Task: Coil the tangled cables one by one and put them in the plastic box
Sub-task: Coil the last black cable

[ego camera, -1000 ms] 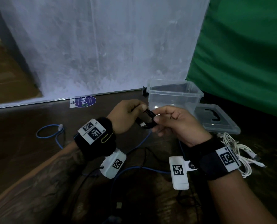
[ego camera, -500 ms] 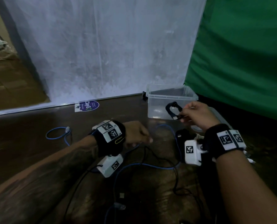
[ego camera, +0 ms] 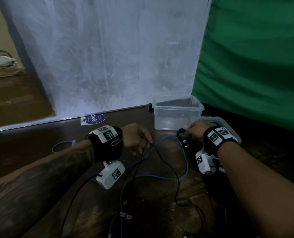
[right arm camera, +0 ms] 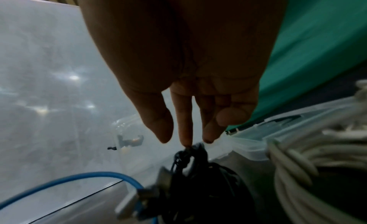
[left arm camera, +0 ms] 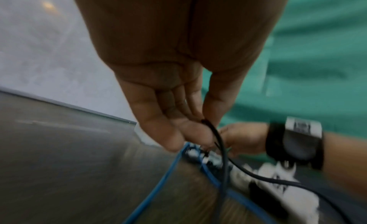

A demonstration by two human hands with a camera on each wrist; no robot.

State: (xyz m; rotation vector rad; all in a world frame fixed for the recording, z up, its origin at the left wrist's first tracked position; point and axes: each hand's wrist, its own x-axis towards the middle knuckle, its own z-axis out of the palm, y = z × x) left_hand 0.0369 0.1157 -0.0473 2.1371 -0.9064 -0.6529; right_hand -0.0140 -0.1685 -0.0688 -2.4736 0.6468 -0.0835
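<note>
R hand (ego camera: 195, 130) hangs just in front of the clear rectangular plastic box (ego camera: 178, 107), fingertips (right arm camera: 186, 141) pinching the top of a small coiled black cable bundle (right arm camera: 195, 167) w/ a metal plug end; the bundle hangs below the fingers, outside the box, prob held by its top so the loops stay together for dropping in. L hand (ego camera: 136, 137) is well apart from R, low over the dark wood-grain floor (ego camera: 31, 152), thumb & fingers closed on a thin black cable (ego camera: 166, 167) that trails off through the tangle, likely taking the next one to coil. A long blue network cable (ego camera: 185, 162) loops between the two hands, crossing under the black one. Box looks empty from the head view, can't be sure. Its clear flat lid (ego camera: 228, 124) lies beside it, under R wrist. A bunch of white cables (right arm camera: 317, 156) sits by the lid, not yet boxed.
</note>
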